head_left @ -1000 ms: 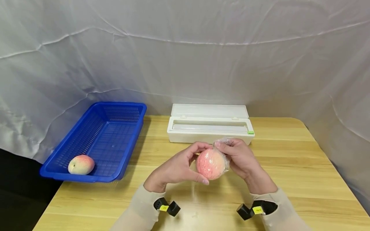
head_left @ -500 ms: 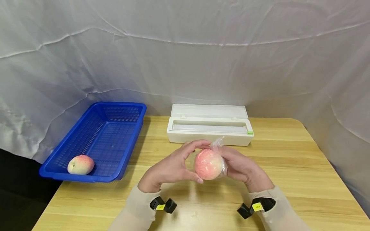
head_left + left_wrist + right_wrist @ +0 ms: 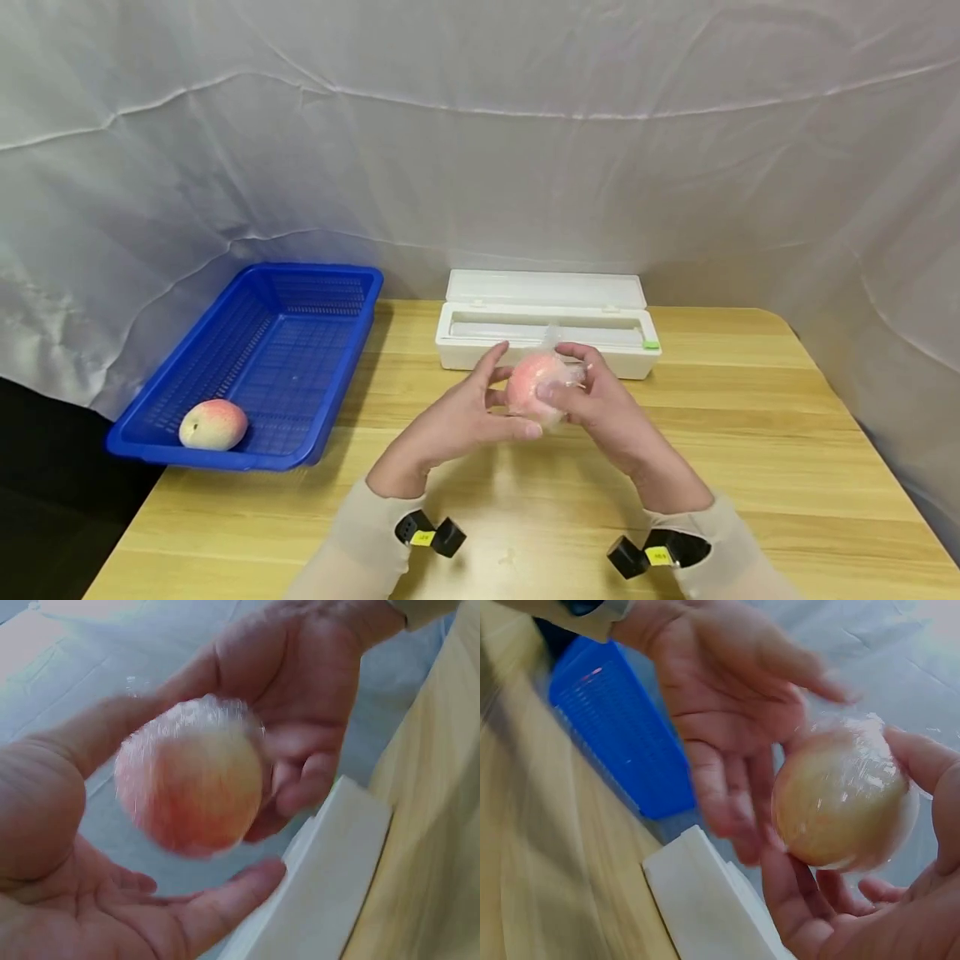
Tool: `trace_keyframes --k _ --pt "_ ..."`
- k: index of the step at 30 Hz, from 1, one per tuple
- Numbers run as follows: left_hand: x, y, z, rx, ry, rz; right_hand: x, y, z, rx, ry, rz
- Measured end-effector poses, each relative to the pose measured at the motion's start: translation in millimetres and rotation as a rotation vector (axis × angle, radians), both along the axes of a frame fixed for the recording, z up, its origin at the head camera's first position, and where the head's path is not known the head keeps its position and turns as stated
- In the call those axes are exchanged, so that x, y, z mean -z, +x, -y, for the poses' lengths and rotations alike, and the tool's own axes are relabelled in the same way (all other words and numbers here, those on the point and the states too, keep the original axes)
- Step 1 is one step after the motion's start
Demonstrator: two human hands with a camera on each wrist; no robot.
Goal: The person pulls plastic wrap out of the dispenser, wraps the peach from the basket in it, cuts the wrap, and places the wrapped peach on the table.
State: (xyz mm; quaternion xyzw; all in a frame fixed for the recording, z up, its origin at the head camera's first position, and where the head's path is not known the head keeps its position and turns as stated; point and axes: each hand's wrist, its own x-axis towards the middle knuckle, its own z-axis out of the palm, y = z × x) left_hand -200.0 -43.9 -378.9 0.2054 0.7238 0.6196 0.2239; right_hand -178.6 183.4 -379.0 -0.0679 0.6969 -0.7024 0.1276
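A pink and cream peach (image 3: 529, 377), covered in crinkled clear plastic wrap, is held up over the table in front of me. My right hand (image 3: 611, 421) grips it, thumb on the near side and fingers behind. The film (image 3: 573, 373) bunches out near those fingers and at the top. Just to the left, my left hand (image 3: 461, 421) stands with thumb and fingers spread beside the peach. In the right wrist view, the left palm (image 3: 720, 690) faces the fruit with loose fingers. The left wrist view blurs the peach (image 3: 193, 791) slightly.
At the left sits a blue plastic basket (image 3: 341, 379) with an unwrapped peach (image 3: 213, 424) in its near corner. Behind my hands is a long white cling film box (image 3: 457, 357), its lid raised and a roll inside. A grey curtain hangs behind the wooden table (image 3: 750, 433).
The wrapped peach has risen slightly away from me and turned. My right thumb has come round onto its near side, and the left fingers have spread away from it.
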Motion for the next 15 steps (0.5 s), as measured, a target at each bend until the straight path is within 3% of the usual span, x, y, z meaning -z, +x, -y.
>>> trace_keyframes --k 3,6,9,15 --pt "2.9 -0.8 -6 0.061 0.111 0.045 0.3 2.6 5 0.005 0.068 -0.024" --pt "6.2 0.1 -12 0.063 0.195 0.05 2.4 4.5 11 0.04 0.066 -0.036" --pt "7.5 3.5 -18 0.01 0.191 0.043 5.5 5.1 19 0.126 0.047 -0.039" --pt "12.8 10.0 -29 -0.072 0.078 0.001 8.5 3.8 32 0.304 0.016 0.003"
